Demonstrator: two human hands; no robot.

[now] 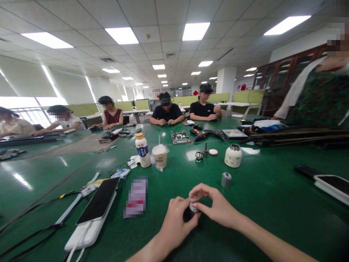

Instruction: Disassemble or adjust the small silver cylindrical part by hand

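Observation:
My left hand (pixel 178 220) wraps its thumb and fingers around the side of a small silver metal cylindrical part (pixel 194 207). From above, my right hand (pixel 214 203) pinches the top of the same part; my fingers hide most of it. Just beyond, a similar silver metal cylinder (pixel 226 180) stands upright on the green table. Farther back is a squat cream vacuum flask (pixel 233 156) with a bare metal mouth. To its left lie a metal ring-shaped piece (pixel 199 156), a dark pointed piece (pixel 205 148) and a pale pink disc (pixel 213 152).
A milk bottle (pixel 143 151) and a plastic drink cup (pixel 160 157) stand left of centre. Nearer lie a purple packet (pixel 136 198) and a phone (pixel 99 200) on a white power bank (pixel 87 233). Power drills (pixel 208 135) and a circuit board (pixel 180 137) lie beyond. Several people sit around the table.

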